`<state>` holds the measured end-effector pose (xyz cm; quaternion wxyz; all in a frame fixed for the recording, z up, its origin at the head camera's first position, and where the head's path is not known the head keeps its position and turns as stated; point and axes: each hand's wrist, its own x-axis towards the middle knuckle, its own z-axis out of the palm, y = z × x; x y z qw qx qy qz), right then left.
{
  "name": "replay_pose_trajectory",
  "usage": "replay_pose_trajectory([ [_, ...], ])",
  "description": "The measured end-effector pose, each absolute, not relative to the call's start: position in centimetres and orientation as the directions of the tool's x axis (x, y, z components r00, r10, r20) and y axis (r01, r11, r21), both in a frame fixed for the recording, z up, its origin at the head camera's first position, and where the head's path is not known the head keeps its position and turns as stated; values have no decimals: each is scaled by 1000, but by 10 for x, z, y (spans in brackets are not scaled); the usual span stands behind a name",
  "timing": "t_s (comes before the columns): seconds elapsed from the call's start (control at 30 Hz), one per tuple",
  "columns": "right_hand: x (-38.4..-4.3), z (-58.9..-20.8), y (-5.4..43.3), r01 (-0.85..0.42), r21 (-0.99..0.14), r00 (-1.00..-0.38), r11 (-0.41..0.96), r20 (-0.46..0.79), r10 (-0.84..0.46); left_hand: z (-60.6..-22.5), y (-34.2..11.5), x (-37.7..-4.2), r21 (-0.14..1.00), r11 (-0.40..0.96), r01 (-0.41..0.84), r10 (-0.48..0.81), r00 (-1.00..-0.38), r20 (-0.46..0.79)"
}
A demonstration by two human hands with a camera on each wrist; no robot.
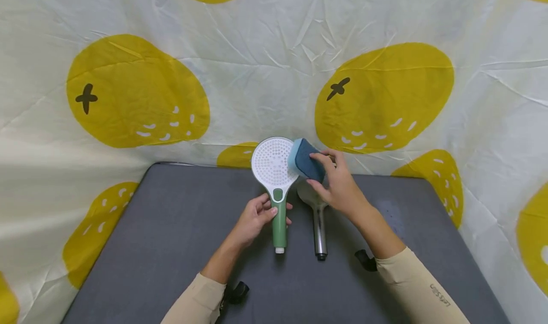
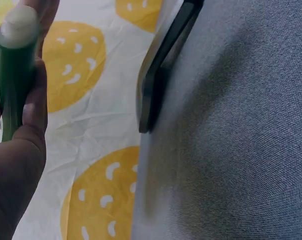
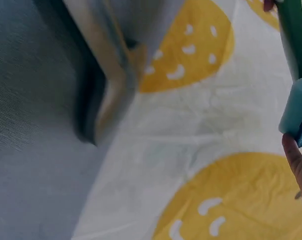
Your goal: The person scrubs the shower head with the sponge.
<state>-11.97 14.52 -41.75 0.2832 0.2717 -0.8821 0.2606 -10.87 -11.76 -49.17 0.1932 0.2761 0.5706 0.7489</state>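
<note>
In the head view my left hand [image 1: 253, 219] grips the green handle of a shower head [image 1: 274, 164], which is held up with its round white nozzle face toward me. My right hand [image 1: 340, 183] pinches a two-tone blue sponge [image 1: 310, 160] between thumb and fingers. The sponge's light side lies against the right edge of the nozzle face. Seen from the left wrist, the green handle [image 2: 15, 75] with its pale end stands between my fingers and thumb. The right wrist view has the sponge [image 3: 296, 107] at its right edge, right at the green shower head.
A second, metallic shower head [image 1: 319, 233] lies on the grey table [image 1: 180, 248], partly behind the sponge and right hand. A white cloth with yellow fruit shapes [image 1: 257, 91] hangs behind the table. Black wrist-camera pieces [image 1: 239, 293] sit at both sleeves.
</note>
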Motion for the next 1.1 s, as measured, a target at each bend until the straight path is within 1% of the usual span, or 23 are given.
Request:
replay_pose_trajectory([
  [0.17,-111,-439,135,-673,-300,-656,676,663,-359,-492,-118,-111,950,-311,2,619,-758,204],
  [0.27,-108,-450,130,-712,-270,-607,648,701,-375,-490,-119,-111,948,-319,-13,629,-751,202],
  [0.4,-104,-459,124,-760,-240,-549,604,735,-399,-488,-118,-111,947,-320,-15,656,-725,210],
  [0.53,-98,-466,118,-794,-206,-514,572,731,-449,-487,-119,-113,940,-340,-12,665,-710,232],
  [0.67,-96,-468,113,-800,-203,-507,564,731,-457,-483,-123,-114,942,-334,-27,687,-691,224],
  [0.8,-97,-466,110,-806,-203,-499,556,737,-456,-480,-127,-115,948,-315,-45,722,-660,208],
  [0.93,-99,-463,110,-817,-182,-477,548,748,-462,-479,-129,-115,956,-289,-55,725,-665,181],
  [1.1,-101,-458,110,-811,-167,-466,561,763,-447,-480,-128,-112,973,-226,-41,724,-675,140],
])
